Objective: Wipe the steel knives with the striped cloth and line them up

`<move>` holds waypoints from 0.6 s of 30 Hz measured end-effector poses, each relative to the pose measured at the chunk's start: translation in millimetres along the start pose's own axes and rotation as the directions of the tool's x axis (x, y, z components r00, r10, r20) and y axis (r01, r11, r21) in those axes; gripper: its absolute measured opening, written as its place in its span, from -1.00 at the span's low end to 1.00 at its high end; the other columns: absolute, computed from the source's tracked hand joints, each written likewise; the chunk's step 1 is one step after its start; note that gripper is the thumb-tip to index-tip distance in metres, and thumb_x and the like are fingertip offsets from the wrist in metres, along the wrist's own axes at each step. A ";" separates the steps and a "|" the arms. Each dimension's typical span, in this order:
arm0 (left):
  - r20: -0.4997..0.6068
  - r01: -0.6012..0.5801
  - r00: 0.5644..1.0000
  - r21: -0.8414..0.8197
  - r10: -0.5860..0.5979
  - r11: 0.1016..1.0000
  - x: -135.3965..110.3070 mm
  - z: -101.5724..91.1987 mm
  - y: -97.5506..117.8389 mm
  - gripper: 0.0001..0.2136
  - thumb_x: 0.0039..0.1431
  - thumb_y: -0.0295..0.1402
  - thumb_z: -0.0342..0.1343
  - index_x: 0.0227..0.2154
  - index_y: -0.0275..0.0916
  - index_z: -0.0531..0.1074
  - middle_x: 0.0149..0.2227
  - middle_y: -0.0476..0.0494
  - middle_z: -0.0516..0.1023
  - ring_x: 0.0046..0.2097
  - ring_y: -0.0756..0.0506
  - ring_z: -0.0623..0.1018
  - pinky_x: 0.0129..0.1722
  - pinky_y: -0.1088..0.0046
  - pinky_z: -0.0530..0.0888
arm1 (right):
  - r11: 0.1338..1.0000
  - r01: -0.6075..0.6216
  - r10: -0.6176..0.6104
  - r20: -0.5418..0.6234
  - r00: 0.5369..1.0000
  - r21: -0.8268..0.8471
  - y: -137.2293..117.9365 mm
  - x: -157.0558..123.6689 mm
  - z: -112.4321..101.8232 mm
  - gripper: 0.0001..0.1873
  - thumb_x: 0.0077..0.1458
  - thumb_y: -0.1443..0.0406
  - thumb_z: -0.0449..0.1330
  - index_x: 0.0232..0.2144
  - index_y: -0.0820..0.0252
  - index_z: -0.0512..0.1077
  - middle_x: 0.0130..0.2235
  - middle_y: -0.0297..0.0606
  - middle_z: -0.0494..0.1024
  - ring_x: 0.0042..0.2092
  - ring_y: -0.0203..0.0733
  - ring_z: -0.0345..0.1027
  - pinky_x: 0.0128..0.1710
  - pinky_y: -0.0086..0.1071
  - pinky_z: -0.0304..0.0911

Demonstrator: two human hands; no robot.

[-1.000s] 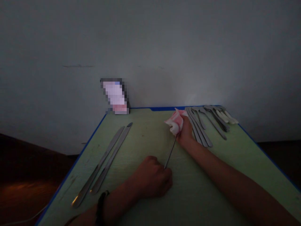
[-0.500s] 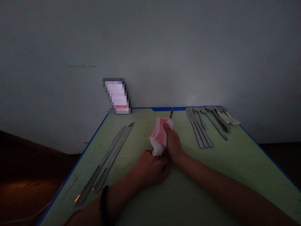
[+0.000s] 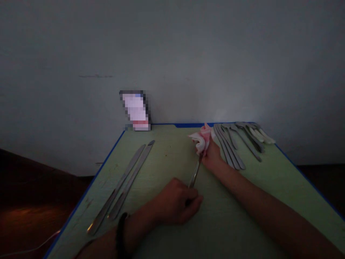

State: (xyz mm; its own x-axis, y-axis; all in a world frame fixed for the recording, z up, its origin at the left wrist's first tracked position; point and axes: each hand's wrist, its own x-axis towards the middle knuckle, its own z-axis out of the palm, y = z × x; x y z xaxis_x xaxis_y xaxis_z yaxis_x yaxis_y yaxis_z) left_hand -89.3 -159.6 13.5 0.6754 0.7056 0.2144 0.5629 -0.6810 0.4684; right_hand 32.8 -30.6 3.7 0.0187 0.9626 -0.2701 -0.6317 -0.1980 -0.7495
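My left hand [image 3: 176, 203] is closed round the near end of a long metal knife [image 3: 195, 174] that lies on the green table [image 3: 167, 230]. My right hand [image 3: 212, 153] grips a pink and white cloth [image 3: 201, 139] wrapped over the knife's far end, close to the back of the table. A dark band sits on my left wrist.
Two long knives [image 3: 122, 185] lie side by side on the left half of the table. Several pieces of cutlery [image 3: 239, 142] lie in a row at the back right. A blurred-out upright card [image 3: 136, 110] leans against the grey wall. The table has a blue edge [image 3: 81, 201].
My right hand slid the cloth down the knife toward my left hand, then back up to the far end. My left hand kept its hold on the near end.
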 end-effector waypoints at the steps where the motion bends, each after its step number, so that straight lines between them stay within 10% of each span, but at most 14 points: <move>1: -0.015 0.049 0.999 -0.068 -0.050 0.996 1.7 -1.6 -3.1 -0.66 0.23 -0.36 -0.13 -0.68 -0.26 0.18 -0.71 0.12 0.12 -0.66 0.11 0.21 -0.57 0.55 0.15 | 0.999 0.010 -0.009 0.026 1.000 -0.033 4.0 -4.9 0.5 -0.64 0.02 -0.01 0.12 -0.44 0.18 0.36 -0.55 -0.39 0.45 -0.61 -0.37 0.23 -0.65 -0.49 0.14; 7: -0.103 0.220 0.956 -0.369 -0.275 0.903 10.1 -7.0 -16.7 -0.64 0.24 -0.27 -0.09 -0.66 -0.25 0.11 -0.65 0.12 0.07 -0.58 0.10 0.17 -0.55 0.57 0.14 | 0.939 0.062 0.003 0.189 0.982 -0.339 23.1 -29.7 1.6 -0.47 -0.09 -0.15 0.11 -0.63 0.22 0.31 -0.67 -0.40 0.31 -0.61 -0.37 0.11 -0.62 -0.45 0.01; 12: -0.249 0.256 0.831 -0.621 -0.497 0.740 9.3 -4.8 -14.3 -0.85 0.27 -0.24 -0.13 -0.31 -0.22 0.21 -0.56 0.13 0.19 -0.53 0.08 0.23 -0.53 0.59 0.20 | 0.993 0.032 -0.015 0.148 0.989 -0.116 19.5 -13.4 -0.1 -0.55 -0.12 -0.06 0.21 -0.50 0.22 0.37 -0.60 -0.40 0.38 -0.57 -0.37 0.16 -0.56 -0.46 0.09; 18: -0.019 0.316 0.801 -0.835 -0.598 0.450 12.2 -0.6 -11.9 -0.71 0.24 -0.17 -0.09 -0.08 -0.20 0.07 -0.43 0.03 0.41 -0.57 0.06 0.38 -0.67 0.62 0.27 | 1.000 0.007 -0.004 0.177 0.984 -0.015 21.7 5.7 -6.6 -0.56 -0.08 -0.06 0.18 -0.39 0.19 0.39 -0.51 -0.34 0.45 -0.51 -0.30 0.27 -0.59 -0.46 0.13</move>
State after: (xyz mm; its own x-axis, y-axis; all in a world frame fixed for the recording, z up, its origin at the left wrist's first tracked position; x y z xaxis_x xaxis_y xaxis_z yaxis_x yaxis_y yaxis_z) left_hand -88.0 -142.7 11.1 0.1950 0.9765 -0.0920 0.0688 0.0799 0.9944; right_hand 24.4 -30.7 -18.1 -0.1161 0.9810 -0.1554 -0.6200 -0.1938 -0.7603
